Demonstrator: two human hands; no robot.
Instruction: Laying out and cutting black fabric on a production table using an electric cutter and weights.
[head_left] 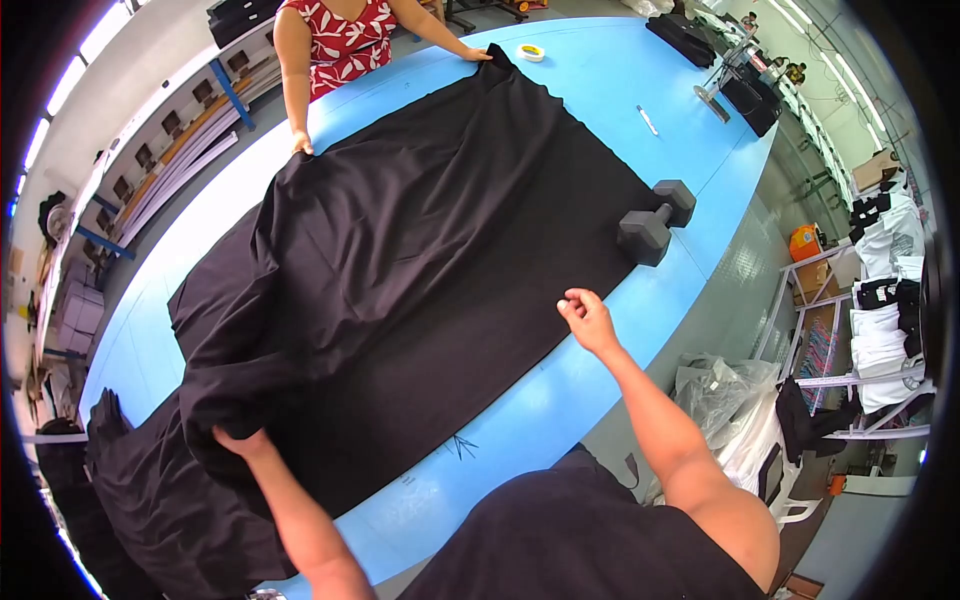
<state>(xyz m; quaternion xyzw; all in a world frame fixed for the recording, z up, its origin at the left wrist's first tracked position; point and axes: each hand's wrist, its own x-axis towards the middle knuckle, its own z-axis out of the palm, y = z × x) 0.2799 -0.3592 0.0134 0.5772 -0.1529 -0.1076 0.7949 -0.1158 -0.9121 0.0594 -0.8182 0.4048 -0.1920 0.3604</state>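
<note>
A large black cloth (420,260) lies spread in layers over the blue table, rumpled on the left and smoother on the right. My left hand (243,441) is closed on a raised fold of it at the lower left, with the fingers partly hidden under the fabric. Near the cloth's close right edge is my right hand (590,320), its fingers curled and nothing visible in them. Across the table a person in a red and white patterned dress grips the far edge with one hand (302,144) and the far corner with the other (478,54).
A dark grey hexagonal dumbbell (655,222) rests at the cloth's right edge. On the blue table (610,90) are a roll of tape (531,53), a marker (647,120) and a metal cutting-machine stand (722,85). Clear plastic bags (722,395) and a clothes rack stand at the right.
</note>
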